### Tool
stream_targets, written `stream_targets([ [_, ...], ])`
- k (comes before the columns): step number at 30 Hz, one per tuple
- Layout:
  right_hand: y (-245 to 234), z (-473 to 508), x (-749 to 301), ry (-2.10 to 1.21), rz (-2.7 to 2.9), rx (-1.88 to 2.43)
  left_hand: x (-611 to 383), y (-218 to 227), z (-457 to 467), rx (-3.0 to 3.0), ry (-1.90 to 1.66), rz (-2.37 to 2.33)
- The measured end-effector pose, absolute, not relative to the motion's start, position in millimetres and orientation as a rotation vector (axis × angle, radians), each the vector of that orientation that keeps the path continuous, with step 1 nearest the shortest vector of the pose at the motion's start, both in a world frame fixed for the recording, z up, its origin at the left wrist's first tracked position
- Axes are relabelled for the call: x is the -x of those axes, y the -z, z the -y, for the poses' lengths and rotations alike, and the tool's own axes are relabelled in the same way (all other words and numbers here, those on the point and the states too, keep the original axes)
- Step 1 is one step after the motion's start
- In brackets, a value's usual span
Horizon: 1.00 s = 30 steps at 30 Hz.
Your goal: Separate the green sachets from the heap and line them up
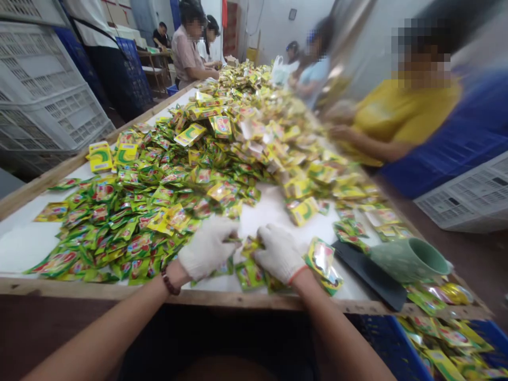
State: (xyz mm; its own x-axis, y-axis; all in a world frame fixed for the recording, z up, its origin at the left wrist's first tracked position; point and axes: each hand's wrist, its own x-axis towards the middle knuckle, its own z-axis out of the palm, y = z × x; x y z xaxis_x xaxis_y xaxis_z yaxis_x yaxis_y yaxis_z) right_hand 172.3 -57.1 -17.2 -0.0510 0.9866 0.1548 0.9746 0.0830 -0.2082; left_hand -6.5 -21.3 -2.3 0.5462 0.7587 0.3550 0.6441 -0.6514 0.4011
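Note:
White knit gloves cover both my hands near the front edge of the table. My left hand (210, 247) is closed, thumb and fingers pinching the end of a small packet that is mostly hidden. Facing it, my right hand (280, 253) has its fingers curled onto a yellow-green packet (251, 245). Below them, between the hands, lies a green packet (250, 274). Left of my left hand spreads a heap of shiny green sachets (115, 222) with red fruit pictures. A larger packet (320, 258) lies just right of my right hand.
Yellow boxes (305, 210) are piled along the table's right side. A green cup (413, 259) lies tipped beside a dark flat strip (369, 275). A blue crate (408, 349) of packets stands below right. Co-workers, including a person in yellow (397, 116), line the table; white crates (47, 100) stand left.

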Motion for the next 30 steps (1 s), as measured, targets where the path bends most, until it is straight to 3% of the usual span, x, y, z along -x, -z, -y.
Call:
stream_targets([
  [7, 6.6, 74.9, -190.3, -0.211, 1.887, 1.508, 16.0, 4.3, 30.5, -1.414, -1.110, -1.077],
  [13, 8.9, 83.8, -177.0, -0.812, 1.486, 1.247, -4.8, 18.6, 43.8, -1.011, -1.139, -0.857],
  [26, 8.5, 79.1, -191.6, -0.804, 1.586, 1.285, -20.1, 14.3, 46.8, -1.604, -1.035, -0.878],
  [30, -9.9, 58.5, -246.1, -0.530, 1.491, 1.473, -27.5, 15.6, 40.7, -1.826, -1.067, -0.956],
])
